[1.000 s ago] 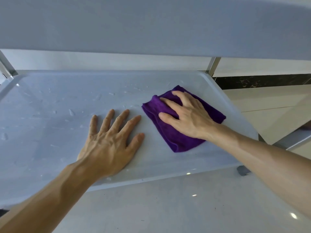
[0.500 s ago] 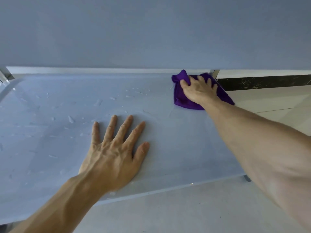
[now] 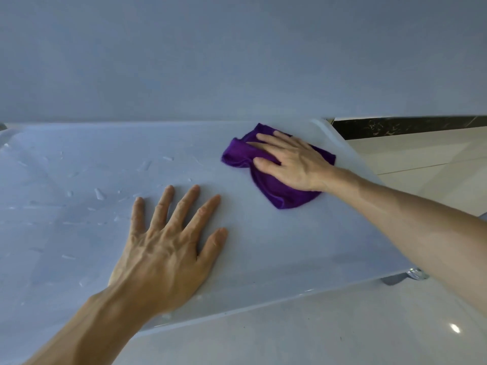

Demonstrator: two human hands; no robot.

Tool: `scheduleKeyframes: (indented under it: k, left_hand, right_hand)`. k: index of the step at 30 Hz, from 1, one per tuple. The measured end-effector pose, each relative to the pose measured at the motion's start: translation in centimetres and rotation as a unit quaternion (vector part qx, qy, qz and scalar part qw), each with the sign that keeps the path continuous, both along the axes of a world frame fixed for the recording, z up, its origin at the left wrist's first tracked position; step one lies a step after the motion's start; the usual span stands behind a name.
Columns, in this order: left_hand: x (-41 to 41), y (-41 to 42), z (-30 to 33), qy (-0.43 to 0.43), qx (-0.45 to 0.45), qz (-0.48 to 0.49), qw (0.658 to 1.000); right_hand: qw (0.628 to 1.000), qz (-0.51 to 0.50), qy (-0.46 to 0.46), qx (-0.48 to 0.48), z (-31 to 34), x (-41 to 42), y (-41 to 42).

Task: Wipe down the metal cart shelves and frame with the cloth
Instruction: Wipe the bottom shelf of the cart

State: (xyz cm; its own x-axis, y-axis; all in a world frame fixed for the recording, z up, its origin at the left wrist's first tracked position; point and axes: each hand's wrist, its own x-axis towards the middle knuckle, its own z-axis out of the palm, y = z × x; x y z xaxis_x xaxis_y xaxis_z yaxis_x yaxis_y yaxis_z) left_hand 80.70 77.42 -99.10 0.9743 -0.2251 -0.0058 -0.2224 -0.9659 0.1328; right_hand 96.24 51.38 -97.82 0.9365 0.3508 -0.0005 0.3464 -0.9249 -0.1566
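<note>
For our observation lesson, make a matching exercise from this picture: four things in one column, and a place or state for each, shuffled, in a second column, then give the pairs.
Things
1. left hand
2. right hand
3. crumpled purple cloth
4. water droplets

Places or states
A. scattered on the left part of the grey metal shelf
B. flat on bare shelf, fingers spread
C. pressing down on the cloth
D. bunched under a palm, near the shelf's far right corner

Pairs: 1-B, 2-C, 3-D, 4-A

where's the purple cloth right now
In the head view, the purple cloth lies under the right hand near the shelf's far right corner.
</note>
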Motion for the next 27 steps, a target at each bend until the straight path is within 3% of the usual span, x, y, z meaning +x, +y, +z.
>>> scheduleKeyframes:
  k: [5,7,11,18,27]
  left_hand:
    - [0.2,-0.8,0.2,0.005,0.011,-0.001,1.000]
    - [0.6,-1.1,0.2,0.005,0.013,0.002,1.000]
    - [1.4,-1.5,0.0,0.000,0.003,0.009,1.000]
    - [1.8,-1.7,-0.3,-0.006,-0.020,0.011,1.000]
    - [1.0,-1.5,0.4,-0.031,-0.143,-0.003,0.989]
  right_hand:
    - [0.974,-0.220,-0.043,-0.015,0.6,3.8,-4.4]
    - [0.967,-0.253,-0.026,0.000,0.4,4.8,-3.3]
    - [0.977,-0.211,0.021,0.014,0.3,4.7,-0.5]
    - [0.994,-0.110,0.019,-0.002,-0.2,0.0,2.1]
    - [0.998,-0.039,0.034,0.044,-0.6,-10.8,6.8]
